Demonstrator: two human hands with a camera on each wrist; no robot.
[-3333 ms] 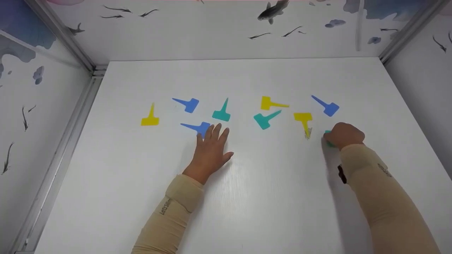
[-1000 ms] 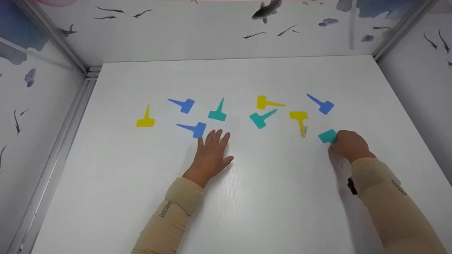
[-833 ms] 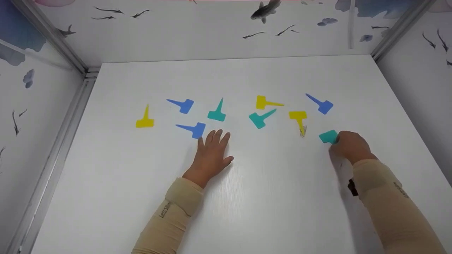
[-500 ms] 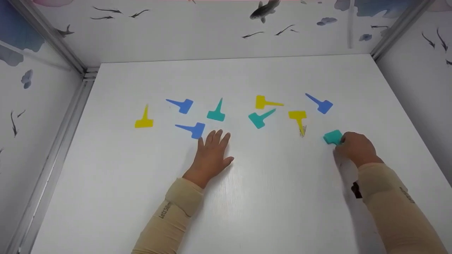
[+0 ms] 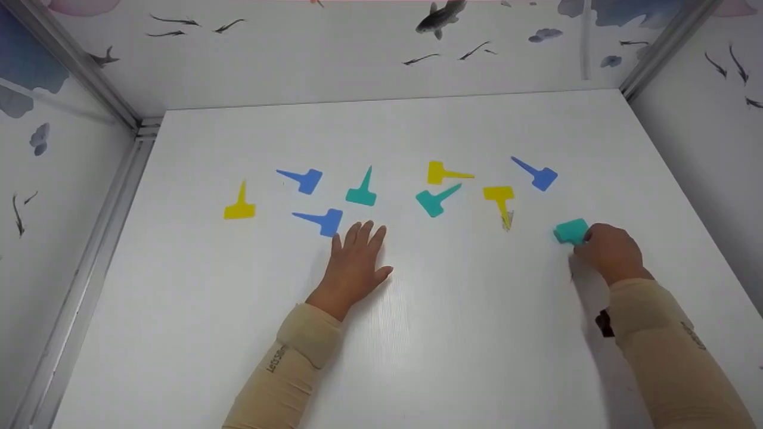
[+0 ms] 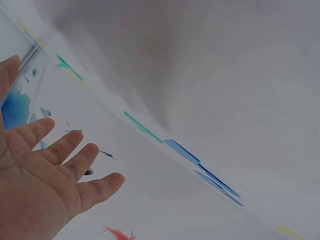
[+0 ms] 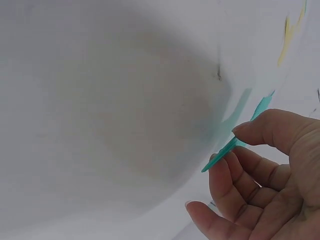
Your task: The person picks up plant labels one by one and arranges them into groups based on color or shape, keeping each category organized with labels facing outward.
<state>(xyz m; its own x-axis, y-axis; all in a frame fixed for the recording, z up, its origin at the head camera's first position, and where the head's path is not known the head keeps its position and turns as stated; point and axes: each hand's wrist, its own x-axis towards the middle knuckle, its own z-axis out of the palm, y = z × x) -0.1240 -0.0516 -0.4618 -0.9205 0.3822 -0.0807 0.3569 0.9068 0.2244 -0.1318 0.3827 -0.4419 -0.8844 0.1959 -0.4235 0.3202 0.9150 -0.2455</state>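
Observation:
In the head view, my right hand (image 5: 613,253) pinches a teal T-shaped plant label (image 5: 571,230) between thumb and fingers. The right wrist view shows that label (image 7: 261,107) tilted, its narrow stem between the fingertips and its shadow on the white surface. My left hand (image 5: 351,268) has its fingers spread over the table, fingertips close to the lower blue plant label (image 5: 329,222). Whether they touch it I cannot tell. Around them lie another blue label (image 5: 309,180) and a teal label (image 5: 361,196).
A yellow label (image 5: 239,211) lies far left. Toward the right are a yellow label (image 5: 436,173), a teal label (image 5: 430,204), another yellow label (image 5: 499,193) and a blue label (image 5: 543,177). Printed walls enclose the white table (image 5: 453,333) at back and sides.
My right hand has shifted right and slightly toward me, with more of the teal label showing. My left hand has drawn back a little from the lower blue label. The view has shifted slightly.

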